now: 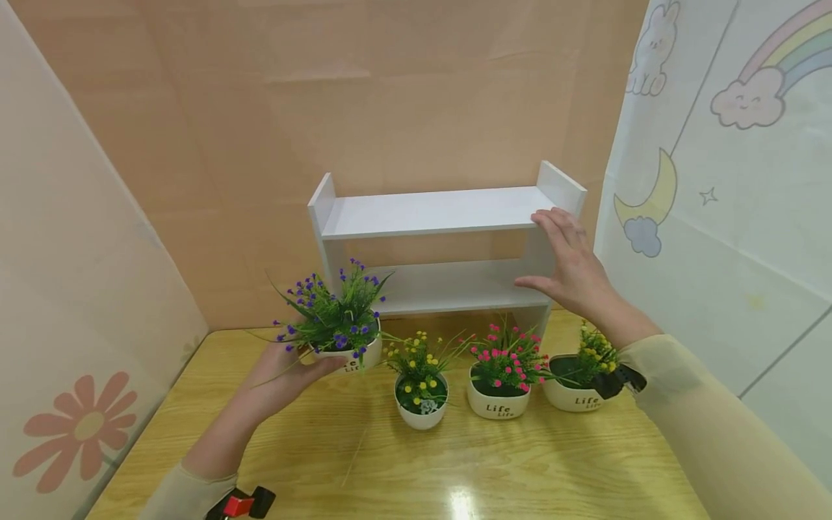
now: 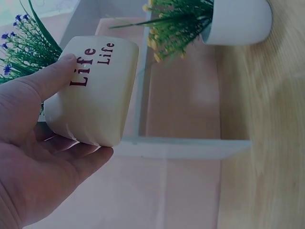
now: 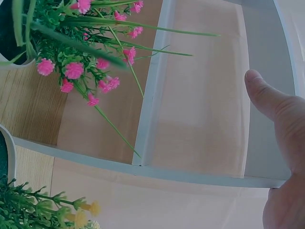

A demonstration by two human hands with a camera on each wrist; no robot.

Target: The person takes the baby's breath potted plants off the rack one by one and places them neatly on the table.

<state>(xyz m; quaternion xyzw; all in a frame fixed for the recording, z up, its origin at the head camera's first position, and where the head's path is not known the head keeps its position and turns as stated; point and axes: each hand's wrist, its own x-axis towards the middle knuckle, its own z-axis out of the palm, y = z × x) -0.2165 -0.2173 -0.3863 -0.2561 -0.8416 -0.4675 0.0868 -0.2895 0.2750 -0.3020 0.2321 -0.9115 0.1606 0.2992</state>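
Note:
My left hand (image 1: 282,379) grips a white oval pot (image 2: 97,102) lettered "Life", with the thumb on its front and the fingers beneath. Purple flowers (image 1: 344,318) and long green leaves rise from this pot. It is held up in front of the left end of a white two-tier shelf (image 1: 435,211). My right hand (image 1: 572,263) is at the shelf's right end, thumb spread from the fairly straight fingers. Its fingertips overlap the upper board's front corner in the head view. In the right wrist view, the thumb (image 3: 264,93) lies over that board.
On the wooden table (image 1: 312,462), before the shelf, stand a round pot of yellow flowers (image 1: 421,415), a "Life" pot of pink flowers (image 1: 497,404) and another yellow-flowered "Life" pot (image 1: 572,397) under the right forearm. Patterned panels (image 1: 708,217) flank the table.

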